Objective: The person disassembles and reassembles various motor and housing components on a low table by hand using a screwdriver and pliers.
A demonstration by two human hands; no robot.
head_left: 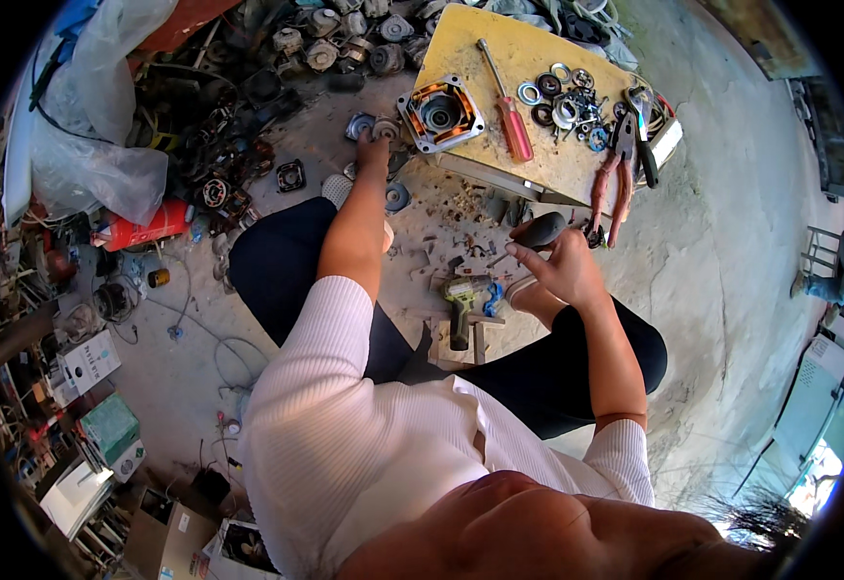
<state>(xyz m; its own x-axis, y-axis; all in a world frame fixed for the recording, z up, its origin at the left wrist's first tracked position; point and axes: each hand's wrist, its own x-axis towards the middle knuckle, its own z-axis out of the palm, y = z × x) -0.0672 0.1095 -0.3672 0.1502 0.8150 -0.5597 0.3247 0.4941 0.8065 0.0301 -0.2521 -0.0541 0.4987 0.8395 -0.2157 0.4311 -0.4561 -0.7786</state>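
Note:
My left hand (371, 153) is stretched down to the floor left of the low table, its fingers closed on a round grey metal motor part (358, 125); another round motor part (386, 130) sits right beside it. My right hand (571, 269) is raised over my right knee, closed round a dark rounded object (540, 230) with a thin rod sticking out to its left. What kind of thing it is cannot be made out. On the yellow-topped table (460, 48) stand a square motor stator with copper windings (440, 115) and a red-handled screwdriver (513, 126).
Bearings and small rings (567, 104) lie heaped on the table near red-handled pliers (617, 174). A green cordless drill (459, 311) rests on the floor between my legs. Many motor parts (322, 53) crowd the far left, with a red cylinder (146, 227) and cables nearer.

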